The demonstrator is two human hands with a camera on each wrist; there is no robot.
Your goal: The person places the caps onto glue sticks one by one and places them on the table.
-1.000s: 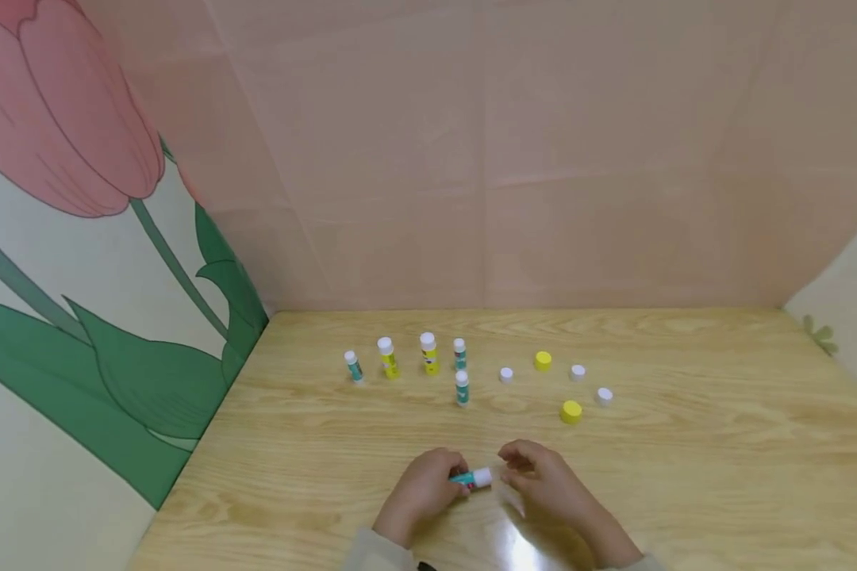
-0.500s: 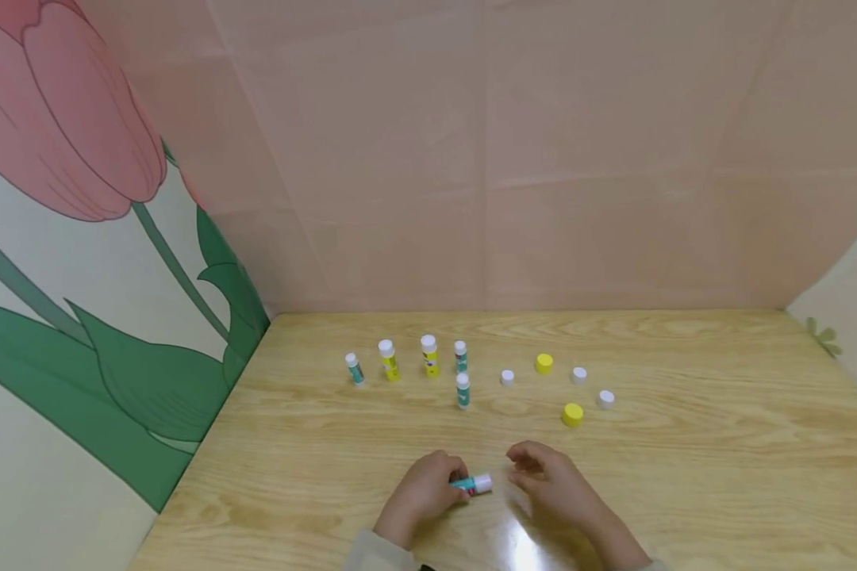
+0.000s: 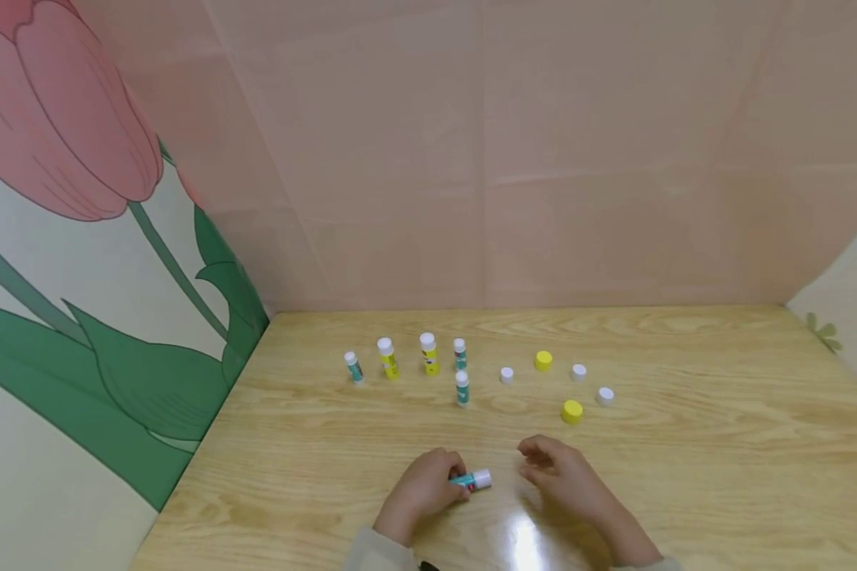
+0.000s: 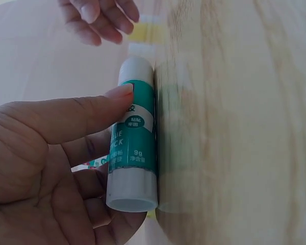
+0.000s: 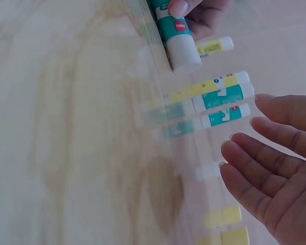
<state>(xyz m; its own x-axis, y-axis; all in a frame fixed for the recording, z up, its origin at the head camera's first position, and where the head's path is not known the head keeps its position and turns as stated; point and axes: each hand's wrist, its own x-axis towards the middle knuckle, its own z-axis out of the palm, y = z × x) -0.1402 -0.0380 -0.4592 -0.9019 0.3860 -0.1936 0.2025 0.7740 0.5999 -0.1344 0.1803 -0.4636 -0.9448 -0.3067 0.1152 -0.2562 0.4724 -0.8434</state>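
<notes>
Near the front edge of the view, the left hand point(image 3: 428, 482) pinches, its thumb point(image 4: 81, 116) stretched almost straight across and its other fingers curled opposite. The right hand point(image 3: 563, 478) hangs just apart from it, holding nothing, fingers point(image 5: 260, 181) loosely bent and palm turned inward toward the left. Both forearms angle in from below, pale sleeves point(image 3: 380, 552) ending behind bare wrists point(image 3: 617, 531).

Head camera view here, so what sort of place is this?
Probably an indoor work corner, though I can't tell whether at home or in a studio: there's a wood-grain table, a creased pinkish sheet behind it, and a large tulip print on the left.
</notes>
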